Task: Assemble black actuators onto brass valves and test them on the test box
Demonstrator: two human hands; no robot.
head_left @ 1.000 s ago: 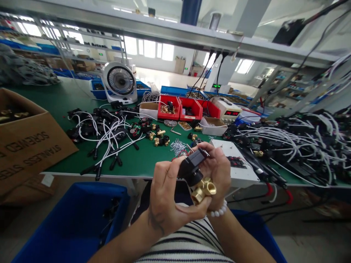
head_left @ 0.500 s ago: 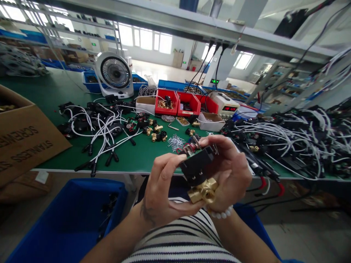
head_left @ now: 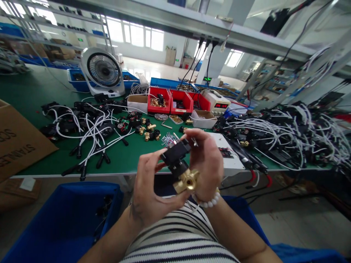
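Both hands are raised in front of the table edge around a motorised valve, a black actuator housing [head_left: 176, 152] on a brass valve body [head_left: 188, 180]. My left hand [head_left: 148, 190] is closed on it, fingers at the housing's left side and thumb under the brass. My right hand [head_left: 208, 164] curls around the other side, its fingertips by the housing's top. Small silver pins [head_left: 195, 141] stick out between the right fingers. Beyond the hands lies a heap of silver pins [head_left: 168, 139], partly hidden. Several brass valve bodies [head_left: 150, 136] lie beside it.
Black units with white cables lie at left [head_left: 93, 126] and right [head_left: 274, 128]. Behind are red bins [head_left: 159, 107], a fan [head_left: 102, 71] and a power supply [head_left: 218, 102]. A cardboard box [head_left: 24, 146] stands left; a blue crate [head_left: 65, 219] sits below. A white board [head_left: 236, 160] lies right.
The valve has turned in my hands, so the black housing now shows from another side. My view has shifted right; the hands and valve appear farther left, uncovering the white board.
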